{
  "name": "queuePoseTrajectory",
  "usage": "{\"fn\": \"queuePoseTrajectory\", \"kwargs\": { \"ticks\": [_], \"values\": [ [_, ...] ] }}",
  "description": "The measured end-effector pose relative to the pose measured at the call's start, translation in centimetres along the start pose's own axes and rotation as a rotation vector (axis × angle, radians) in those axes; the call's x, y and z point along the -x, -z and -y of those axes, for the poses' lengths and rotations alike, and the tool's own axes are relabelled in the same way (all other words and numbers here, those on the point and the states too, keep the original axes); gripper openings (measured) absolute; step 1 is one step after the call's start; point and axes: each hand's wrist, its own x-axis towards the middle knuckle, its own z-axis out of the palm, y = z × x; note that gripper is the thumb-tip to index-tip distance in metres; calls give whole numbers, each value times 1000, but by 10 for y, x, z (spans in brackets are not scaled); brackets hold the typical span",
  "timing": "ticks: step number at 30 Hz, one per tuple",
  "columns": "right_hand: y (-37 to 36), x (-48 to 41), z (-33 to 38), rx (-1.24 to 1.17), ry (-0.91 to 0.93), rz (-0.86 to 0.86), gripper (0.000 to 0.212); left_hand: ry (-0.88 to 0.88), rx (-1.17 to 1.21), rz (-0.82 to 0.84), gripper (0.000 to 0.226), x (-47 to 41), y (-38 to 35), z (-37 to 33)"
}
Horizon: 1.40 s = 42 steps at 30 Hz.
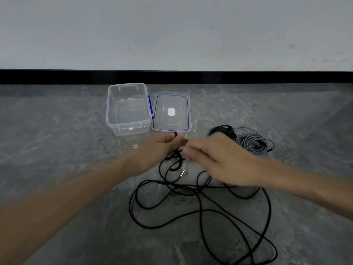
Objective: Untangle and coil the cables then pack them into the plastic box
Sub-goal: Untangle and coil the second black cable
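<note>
Black cable (pixel 201 206) sprawls in loose loops on the near floor. The left hand (pixel 158 150) curls its fingers round one end. The right hand (pixel 219 159) is blurred, its fingers' grip unclear. The open plastic box (pixel 108 113) stands far left.

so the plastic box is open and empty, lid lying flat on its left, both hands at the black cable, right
Not quite: the head view shows the lid lying flat to the right of the plastic box, not its left. The rest stands: the box is open and empty, and the left hand and right hand are at the black cable.
</note>
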Motion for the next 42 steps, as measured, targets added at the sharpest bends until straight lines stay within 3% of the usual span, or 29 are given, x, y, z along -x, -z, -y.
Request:
{"fn": "queuePoseTrajectory", "kwargs": {
  "ticks": [5,8,11,13,17,20,24,30,37,42],
  "values": [
    [22,-18,-24,-87,-10,-169,30,35,344,130,46,9,-15,-15],
    [27,-19,-37,-244,-106,-184,30,-23,400,201,52,13,-12,-22],
    [22,-23,-39,-341,-137,-187,32,-22,461,276,44,15,-16,-31],
    [17,-26,-35,-428,-143,-169,33,-29,509,279,38,17,-21,-40],
    [2,-18,-30,-854,-173,-27,28,-80,575,155,30,14,-23,-52],
    [-19,-17,-22,-719,-299,-88,25,-140,645,63,29,6,-21,-59],
    [-46,-10,-5,-649,-373,-50,27,-290,520,-52,32,-8,-15,-60],
    [-44,3,15,-443,-286,82,29,-296,257,-224,34,-18,1,-42],
    [15,-8,13,-132,-223,56,33,-140,4,-94,33,-8,-1,-24],
    [38,-23,-7,7,-102,-56,31,-85,224,85,36,0,-9,-29]
  ]
}}
